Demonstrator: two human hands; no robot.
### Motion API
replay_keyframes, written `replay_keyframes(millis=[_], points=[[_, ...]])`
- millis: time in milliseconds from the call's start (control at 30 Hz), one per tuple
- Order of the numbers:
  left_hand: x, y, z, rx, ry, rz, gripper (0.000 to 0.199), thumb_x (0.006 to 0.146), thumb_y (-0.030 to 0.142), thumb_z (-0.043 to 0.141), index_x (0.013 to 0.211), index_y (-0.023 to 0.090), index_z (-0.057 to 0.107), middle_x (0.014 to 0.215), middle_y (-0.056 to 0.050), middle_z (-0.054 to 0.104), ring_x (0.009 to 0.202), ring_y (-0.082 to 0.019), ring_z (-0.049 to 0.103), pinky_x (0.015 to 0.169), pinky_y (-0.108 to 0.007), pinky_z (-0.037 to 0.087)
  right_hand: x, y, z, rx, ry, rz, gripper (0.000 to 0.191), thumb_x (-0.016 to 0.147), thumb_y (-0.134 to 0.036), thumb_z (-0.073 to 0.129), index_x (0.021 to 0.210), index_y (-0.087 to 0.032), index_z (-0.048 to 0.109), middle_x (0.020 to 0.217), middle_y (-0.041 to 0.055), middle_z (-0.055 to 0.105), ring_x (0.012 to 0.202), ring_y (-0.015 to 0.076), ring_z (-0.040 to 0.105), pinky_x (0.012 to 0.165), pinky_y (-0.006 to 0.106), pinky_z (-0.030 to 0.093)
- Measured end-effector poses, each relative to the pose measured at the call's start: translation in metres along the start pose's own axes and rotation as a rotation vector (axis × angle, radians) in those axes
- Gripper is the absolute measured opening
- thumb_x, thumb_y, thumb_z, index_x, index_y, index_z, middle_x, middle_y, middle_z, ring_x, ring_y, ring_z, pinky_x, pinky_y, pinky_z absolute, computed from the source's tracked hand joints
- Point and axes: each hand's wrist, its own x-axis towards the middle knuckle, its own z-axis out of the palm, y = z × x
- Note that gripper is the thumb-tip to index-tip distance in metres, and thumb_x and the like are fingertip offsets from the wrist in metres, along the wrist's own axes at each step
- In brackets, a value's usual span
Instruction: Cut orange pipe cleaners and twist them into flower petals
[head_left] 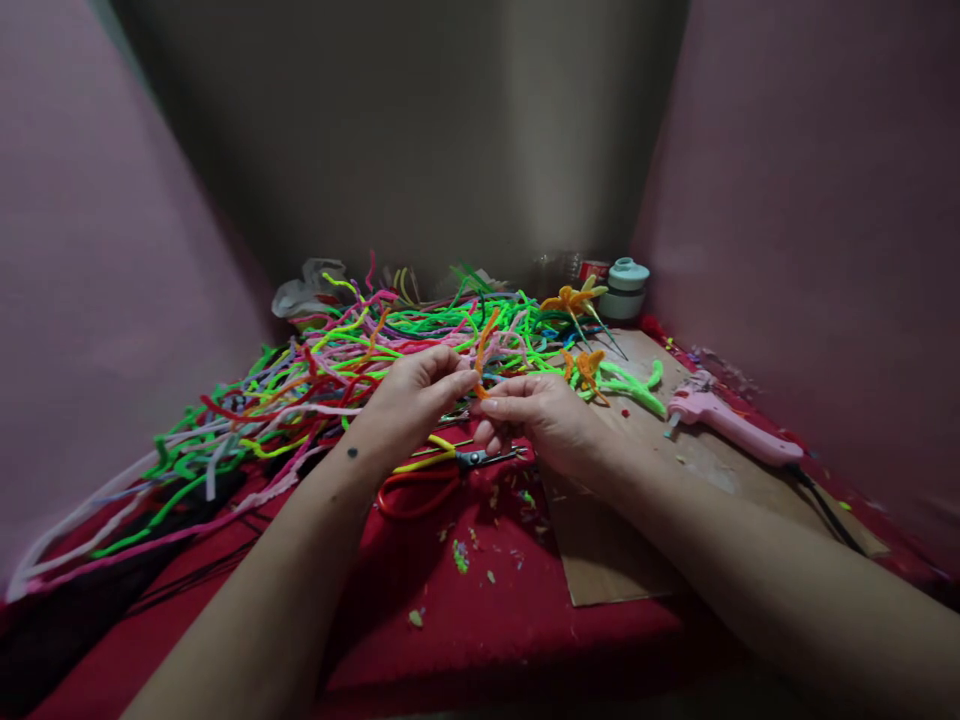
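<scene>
Between my two hands is an orange pipe cleaner [486, 338], its upper end sticking up above my fingers. My left hand [429, 388] pinches it from the left with thumb and forefinger. From the right, my right hand [534, 412] pinches its lower part, the other fingers curled beneath. Just below the hands lies a pair of scissors [420, 490] with red and yellow handles, blades pointing right. Behind them spreads a big heap of colourful pipe cleaners [420, 325]. An orange pipe-cleaner flower [585, 370] with bright green leaves rests right of my right hand.
A pink glue gun [739, 425] with a black cord lies on a cardboard sheet [615, 560] at the right. More orange and yellow flowers [574, 298] on thin stems stand near a pale lidded jar [625, 290]. Fuzzy scraps [460, 556] dot the red cloth [480, 630].
</scene>
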Motion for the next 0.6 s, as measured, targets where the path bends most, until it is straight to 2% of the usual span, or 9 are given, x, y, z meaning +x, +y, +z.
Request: replay_keyframes(millis=[67,167,267,367,467,533,600], points=[[0.000,-0.001,0.002,0.042,0.010,0.034,0.018,0.073,0.034,0.062,0.070,0.017,0.059,0.051,0.006,0.044,0.045,-0.007,0.033,0.044,-0.020,0.027,0.000,0.001,0.000,-0.057,0.063,-0.046,0.012,0.071,-0.021,0.064,0.061,-0.014,0.062,0.055,0.0015,0.064,0.046,0.0081,0.053,0.048,0.021,0.041],[0.002,-0.003,0.003,0.099,0.007,0.031,0.020,0.073,0.033,0.060,0.064,0.015,0.060,0.051,0.004,0.047,0.046,-0.007,0.036,0.044,-0.020,0.027,0.001,0.002,0.001,-0.202,0.138,-0.144,0.017,0.072,-0.018,0.060,0.056,-0.015,0.060,0.053,0.0005,0.062,0.047,0.0083,0.051,0.050,0.022,0.041],[0.003,-0.005,-0.002,0.037,-0.082,-0.049,0.024,0.073,0.035,0.060,0.060,0.015,0.059,0.053,0.002,0.050,0.048,-0.008,0.040,0.045,-0.020,0.030,0.001,0.005,0.002,-0.424,0.201,-0.284,0.020,0.074,-0.014,0.057,0.054,-0.016,0.059,0.053,-0.0008,0.059,0.050,0.0088,0.050,0.052,0.023,0.039],[0.003,-0.005,-0.008,-0.009,-0.157,-0.081,0.023,0.071,0.035,0.062,0.060,0.015,0.057,0.053,0.002,0.050,0.046,-0.008,0.039,0.043,-0.020,0.030,0.001,0.009,0.002,-0.547,0.184,-0.341,0.021,0.076,-0.013,0.055,0.056,-0.016,0.060,0.054,-0.0014,0.058,0.052,0.0092,0.049,0.054,0.024,0.039],[0.001,-0.002,-0.010,0.029,-0.138,-0.044,0.020,0.071,0.031,0.061,0.059,0.016,0.057,0.052,0.003,0.047,0.045,-0.007,0.037,0.042,-0.019,0.028,0.002,0.011,0.002,-0.524,0.148,-0.387,0.014,0.081,-0.020,0.055,0.072,-0.016,0.065,0.065,0.0009,0.062,0.060,0.0118,0.054,0.060,0.026,0.043],[0.000,0.002,-0.008,0.062,-0.132,-0.013,0.018,0.071,0.029,0.060,0.059,0.015,0.058,0.052,0.003,0.047,0.046,-0.007,0.038,0.043,-0.019,0.029,0.003,0.010,0.000,-0.574,0.243,-0.563,0.015,0.083,-0.021,0.055,0.093,-0.018,0.067,0.082,0.0039,0.064,0.075,0.0151,0.057,0.071,0.030,0.046],[-0.002,0.007,-0.006,0.101,-0.151,0.006,0.017,0.070,0.027,0.060,0.058,0.015,0.058,0.052,0.003,0.048,0.047,-0.007,0.040,0.045,-0.019,0.031,0.004,0.006,-0.003,-0.747,0.369,-0.801,0.026,0.082,-0.016,0.056,0.106,-0.021,0.065,0.101,0.0067,0.062,0.094,0.0187,0.054,0.085,0.036,0.044]])
